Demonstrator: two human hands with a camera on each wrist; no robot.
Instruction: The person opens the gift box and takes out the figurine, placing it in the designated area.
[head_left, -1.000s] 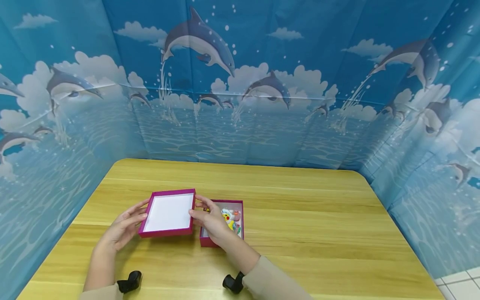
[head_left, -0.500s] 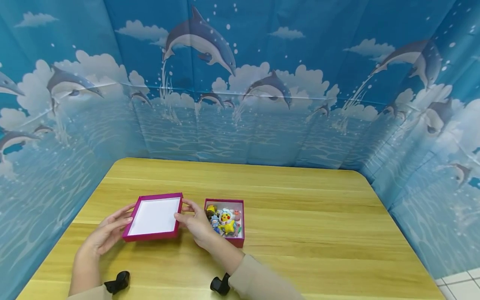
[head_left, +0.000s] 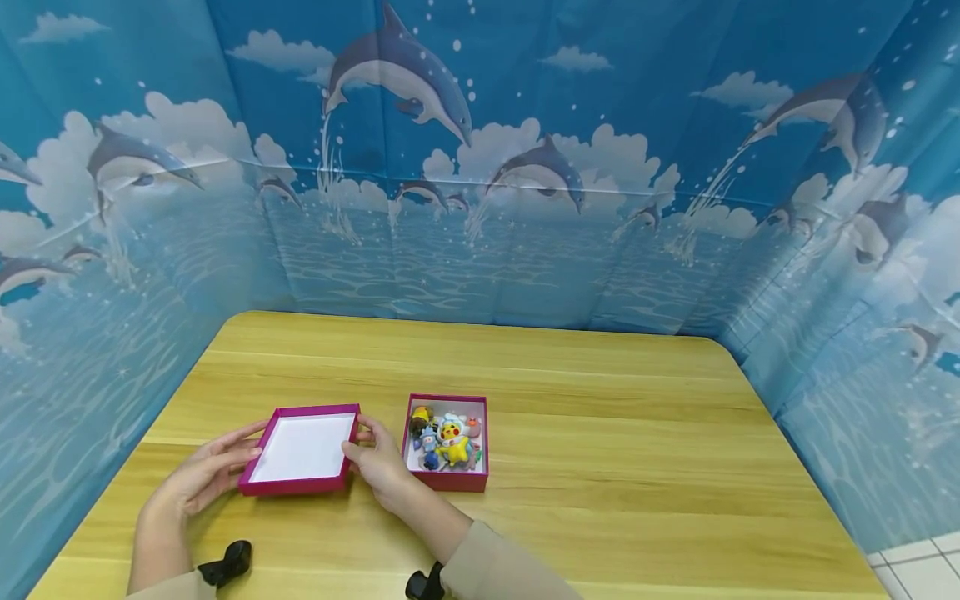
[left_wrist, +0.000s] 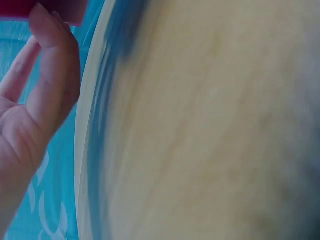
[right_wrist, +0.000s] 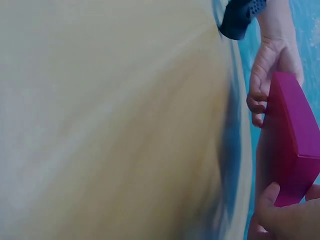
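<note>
A magenta box lid (head_left: 303, 447) with a white inside faces up at the left of the table. My left hand (head_left: 197, 477) grips its left edge, thumb and fingers on the rim. On the opposite edge, my right hand (head_left: 384, 468) pinches the lid between thumb and fingers. The right wrist view shows both hands at the lid (right_wrist: 292, 130) from the side. Right of the right hand stands the matching box (head_left: 453, 482), uncovered. Several small toy figurines (head_left: 452, 433) lie in it, one a yellow character with a star. Whether the lid touches the table cannot be told.
The yellow wood-grain table (head_left: 622, 467) stretches far to the right. A blue dolphin-print curtain (head_left: 487, 258) hangs behind and along both sides. Black wrist-worn devices (head_left: 227, 564) sit at both wrists.
Both hands have carried the lid left and lower, away from the box. The figurines, earlier partly hidden by the right hand, now show fully.
</note>
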